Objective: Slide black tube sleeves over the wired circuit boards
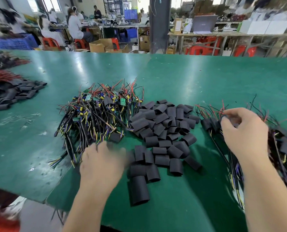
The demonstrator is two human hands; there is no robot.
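Observation:
A tangled heap of wired circuit boards [99, 113], green boards with red, black and yellow leads, lies at centre left on the green table [206, 77]. Right of it is a pile of short black tube sleeves [162, 131]. My left hand [102, 163], blurred, lies flat with its fingers straight, between the near edge of the board heap and the nearest sleeves. My right hand [244, 131] hovers over a pile of sleeved boards [283, 144] at the right. Its curled fingers and thumb pinch a dark sleeved piece [230, 118] there.
More black sleeves [14, 94] and red-wired bundles [2, 76] lie at the far left. The table's near edge runs diagonally at lower left. Behind the table are red stools, cardboard boxes, a grey pillar [159, 24] and seated people at benches.

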